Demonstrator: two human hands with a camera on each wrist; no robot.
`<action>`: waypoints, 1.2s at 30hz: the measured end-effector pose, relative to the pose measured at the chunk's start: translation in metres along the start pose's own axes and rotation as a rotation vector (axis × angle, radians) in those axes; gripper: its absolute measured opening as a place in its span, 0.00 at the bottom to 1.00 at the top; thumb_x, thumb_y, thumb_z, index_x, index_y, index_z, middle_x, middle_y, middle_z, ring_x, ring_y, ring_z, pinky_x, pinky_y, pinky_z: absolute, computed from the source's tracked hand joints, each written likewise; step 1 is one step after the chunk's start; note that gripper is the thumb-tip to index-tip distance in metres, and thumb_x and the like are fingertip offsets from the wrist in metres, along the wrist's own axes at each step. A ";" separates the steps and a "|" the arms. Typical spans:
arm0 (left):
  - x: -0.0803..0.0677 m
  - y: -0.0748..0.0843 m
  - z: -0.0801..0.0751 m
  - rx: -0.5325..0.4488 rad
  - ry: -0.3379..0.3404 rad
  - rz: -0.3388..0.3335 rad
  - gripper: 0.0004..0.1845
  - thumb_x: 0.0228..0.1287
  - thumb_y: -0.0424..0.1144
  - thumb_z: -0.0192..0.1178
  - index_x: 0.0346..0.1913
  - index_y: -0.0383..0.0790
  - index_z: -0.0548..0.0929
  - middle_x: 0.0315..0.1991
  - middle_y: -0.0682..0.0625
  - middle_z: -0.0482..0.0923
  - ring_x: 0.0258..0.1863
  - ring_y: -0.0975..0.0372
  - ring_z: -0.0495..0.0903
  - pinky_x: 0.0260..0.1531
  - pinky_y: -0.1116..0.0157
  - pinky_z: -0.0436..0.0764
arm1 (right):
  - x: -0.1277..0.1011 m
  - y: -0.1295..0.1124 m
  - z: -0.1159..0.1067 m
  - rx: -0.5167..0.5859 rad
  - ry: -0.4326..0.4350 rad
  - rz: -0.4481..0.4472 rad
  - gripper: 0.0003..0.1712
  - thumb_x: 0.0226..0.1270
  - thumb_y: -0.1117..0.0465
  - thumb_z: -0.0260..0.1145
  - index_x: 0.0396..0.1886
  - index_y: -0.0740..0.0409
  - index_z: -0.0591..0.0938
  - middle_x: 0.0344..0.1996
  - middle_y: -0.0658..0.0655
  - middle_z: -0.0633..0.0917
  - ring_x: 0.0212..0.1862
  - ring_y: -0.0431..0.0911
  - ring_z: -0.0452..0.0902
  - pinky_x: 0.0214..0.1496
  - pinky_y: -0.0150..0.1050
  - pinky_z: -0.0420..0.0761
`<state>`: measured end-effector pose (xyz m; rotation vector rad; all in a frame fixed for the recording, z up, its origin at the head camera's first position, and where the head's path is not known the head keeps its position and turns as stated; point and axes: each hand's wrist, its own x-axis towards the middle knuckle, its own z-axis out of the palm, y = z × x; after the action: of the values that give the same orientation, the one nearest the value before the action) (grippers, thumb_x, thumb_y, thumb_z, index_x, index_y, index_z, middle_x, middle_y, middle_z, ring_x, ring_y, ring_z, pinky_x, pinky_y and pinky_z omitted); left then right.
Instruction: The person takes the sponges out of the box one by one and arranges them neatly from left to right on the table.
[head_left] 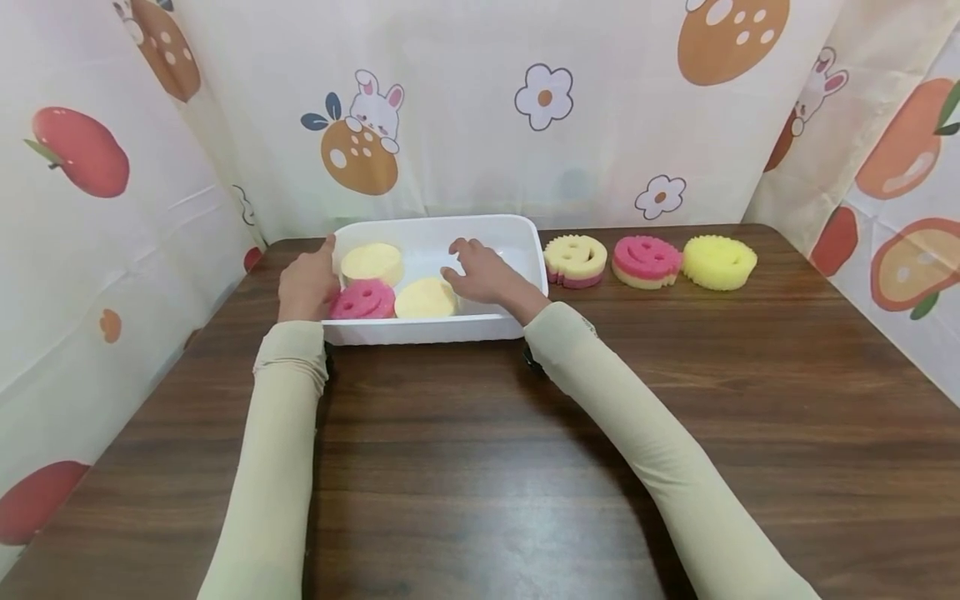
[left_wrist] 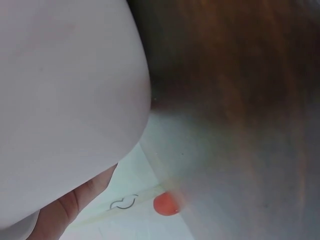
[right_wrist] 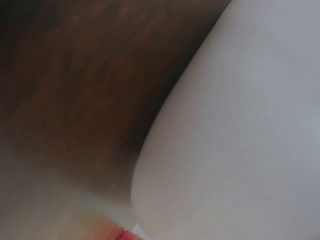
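Note:
A white rectangular tray [head_left: 427,330] lies near the back of the table. My left hand [head_left: 306,282] holds its left rim, with fingers [left_wrist: 75,200] along the outside wall in the left wrist view. Inside sit a pink smiley-face sponge [head_left: 363,300] and two pale yellow round sponges, one at the back [head_left: 372,265] and one at the front [head_left: 426,298]. My right hand [head_left: 483,273] hovers over the tray, right of the front yellow sponge, with loosely bent fingers and nothing gripped. The right wrist view mostly shows the tray's outer wall [right_wrist: 240,125].
Right of the tray stand a cream-and-pink smiley sponge [head_left: 575,260], a pink-and-cream one [head_left: 646,262] and a bright yellow one [head_left: 718,262] in a row. A printed curtain [head_left: 465,108] closes off the back and sides of the brown wooden table [head_left: 450,467].

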<state>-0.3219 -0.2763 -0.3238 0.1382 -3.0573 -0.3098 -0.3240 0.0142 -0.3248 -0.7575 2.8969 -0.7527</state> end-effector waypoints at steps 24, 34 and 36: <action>0.006 0.003 -0.009 -0.025 -0.047 0.004 0.46 0.64 0.34 0.53 0.80 0.44 0.40 0.64 0.24 0.68 0.48 0.39 0.74 0.53 0.39 0.76 | 0.009 -0.001 0.007 -0.127 -0.127 -0.016 0.40 0.75 0.39 0.50 0.76 0.58 0.58 0.67 0.61 0.71 0.69 0.56 0.66 0.75 0.48 0.64; 0.002 0.001 -0.004 -0.024 -0.057 0.003 0.46 0.64 0.34 0.54 0.80 0.43 0.40 0.63 0.24 0.68 0.48 0.38 0.74 0.53 0.38 0.76 | 0.005 -0.003 0.007 -0.118 -0.194 -0.060 0.39 0.76 0.42 0.50 0.77 0.59 0.57 0.68 0.61 0.72 0.70 0.55 0.65 0.76 0.47 0.62; 0.001 0.001 -0.003 -0.024 -0.058 0.001 0.47 0.64 0.34 0.54 0.80 0.44 0.40 0.63 0.24 0.69 0.47 0.39 0.74 0.52 0.39 0.76 | 0.004 -0.003 0.008 -0.108 -0.204 -0.067 0.39 0.76 0.43 0.51 0.77 0.59 0.57 0.68 0.61 0.73 0.70 0.55 0.65 0.76 0.47 0.62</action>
<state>-0.3231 -0.2764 -0.3202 0.1283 -3.1097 -0.3558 -0.3254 0.0067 -0.3300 -0.8896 2.7577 -0.4941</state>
